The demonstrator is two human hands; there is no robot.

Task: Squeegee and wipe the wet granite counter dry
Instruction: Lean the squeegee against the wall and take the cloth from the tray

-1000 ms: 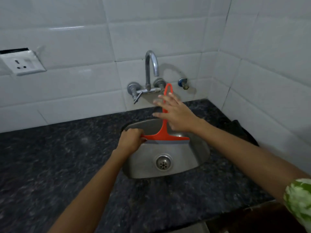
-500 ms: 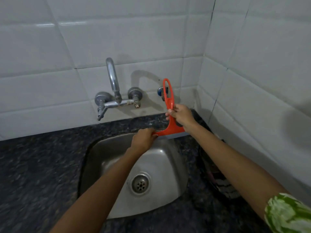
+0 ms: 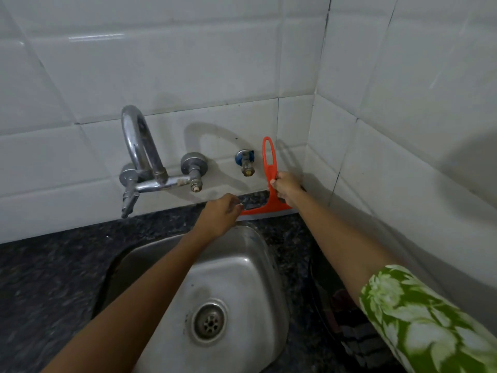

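An orange squeegee (image 3: 269,168) with a looped handle and a grey blade stands upright on the dark granite counter (image 3: 53,278), behind the sink in the back right corner. My right hand (image 3: 286,188) grips its handle just above the blade. My left hand (image 3: 219,212) pinches the blade's left end, over the sink's far rim. The blade rests on the narrow strip of granite between the sink and the tiled wall.
A steel sink (image 3: 242,265) with a drain (image 3: 209,323) lies below my arms. A chrome tap (image 3: 142,157) and a small blue valve (image 3: 244,160) project from the tiled wall. A dark cloth (image 3: 355,332) lies on the counter to the right of the sink.
Both hands have carried the squeegee from over the sink back and right to the counter strip by the wall. My right hand closed on the handle.
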